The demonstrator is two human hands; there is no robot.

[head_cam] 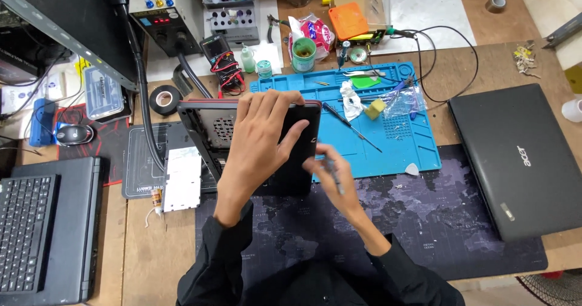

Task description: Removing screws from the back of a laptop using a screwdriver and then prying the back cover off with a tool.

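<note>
At the centre of the frame, an opened laptop point(242, 130) with a red-edged casing was held tilted above the table point(479, 57), clasped by the left hand point(257, 142). Just right of it, a thin metal tool point(334, 174) was pinched in the right hand point(333, 181).

Closed black laptop point(521, 157), tape roll point(164, 98), mouse point(74, 134)
</note>
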